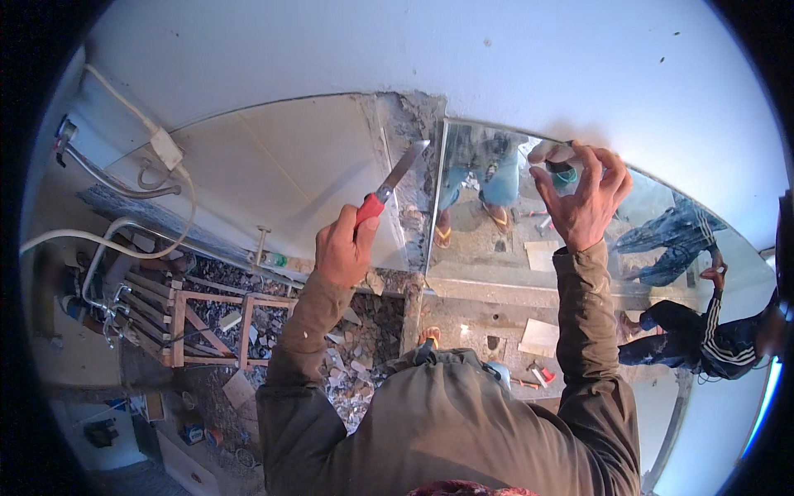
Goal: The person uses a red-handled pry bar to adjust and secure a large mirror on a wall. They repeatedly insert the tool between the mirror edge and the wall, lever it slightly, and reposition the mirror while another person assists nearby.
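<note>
My left hand (pixel 343 247) is closed around the red handle of a knife (pixel 397 177), its blade pointing up to the right over a strip of rough bare mortar (pixel 412 149). A large wall mirror (pixel 496 248) adjoins that strip on the right. My right hand (pixel 586 192) is at the mirror's upper edge, fingers spread and curved; whether it grips the edge I cannot tell. Left of the mortar strip is a panel of pale wall tiles (pixel 291 161).
Broken tile rubble (pixel 353 372) and a wooden frame (pixel 211 328) lie low on the left, near a metal tap (pixel 111 304) and a white cable (pixel 186 217). A co-worker in a striped dark jacket (pixel 726 341) sits at right. Red-handled tools (pixel 539 375) lie below.
</note>
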### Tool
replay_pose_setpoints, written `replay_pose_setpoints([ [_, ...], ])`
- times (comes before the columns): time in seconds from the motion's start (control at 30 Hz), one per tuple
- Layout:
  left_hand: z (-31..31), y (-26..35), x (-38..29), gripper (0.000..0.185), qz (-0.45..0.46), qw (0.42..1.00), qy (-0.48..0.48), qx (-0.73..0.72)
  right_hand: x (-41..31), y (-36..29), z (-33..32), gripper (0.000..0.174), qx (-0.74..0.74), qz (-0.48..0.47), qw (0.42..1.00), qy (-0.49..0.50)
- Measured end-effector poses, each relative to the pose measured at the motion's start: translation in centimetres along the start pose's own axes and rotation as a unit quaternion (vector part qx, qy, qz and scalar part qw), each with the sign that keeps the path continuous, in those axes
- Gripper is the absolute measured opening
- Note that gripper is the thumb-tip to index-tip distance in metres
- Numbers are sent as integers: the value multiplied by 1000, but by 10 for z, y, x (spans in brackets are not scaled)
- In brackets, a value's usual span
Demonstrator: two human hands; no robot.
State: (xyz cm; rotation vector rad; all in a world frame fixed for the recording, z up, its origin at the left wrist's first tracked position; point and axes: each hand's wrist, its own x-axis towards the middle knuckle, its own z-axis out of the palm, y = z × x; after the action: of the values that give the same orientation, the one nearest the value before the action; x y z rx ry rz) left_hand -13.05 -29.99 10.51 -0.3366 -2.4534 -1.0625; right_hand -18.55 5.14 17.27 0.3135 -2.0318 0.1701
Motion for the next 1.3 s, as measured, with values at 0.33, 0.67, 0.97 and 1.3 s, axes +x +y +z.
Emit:
replay_pose_setpoints([
  [0.33,-6,9,57,34,76,995,11,70,-1,-2,0,74,-6,11,1000,11],
  [0.67,-33,33,99,33,130,966,-83,208,-2,-1,0,69,0,8,1000,17],
  [0.97,-22,55,106,35,122,930,-152,310,-5,2,5,73,3,4,999,36],
  [1.3,5,-16,53,34,106,856,-346,369,-4,2,6,65,12,3,999,36],
])
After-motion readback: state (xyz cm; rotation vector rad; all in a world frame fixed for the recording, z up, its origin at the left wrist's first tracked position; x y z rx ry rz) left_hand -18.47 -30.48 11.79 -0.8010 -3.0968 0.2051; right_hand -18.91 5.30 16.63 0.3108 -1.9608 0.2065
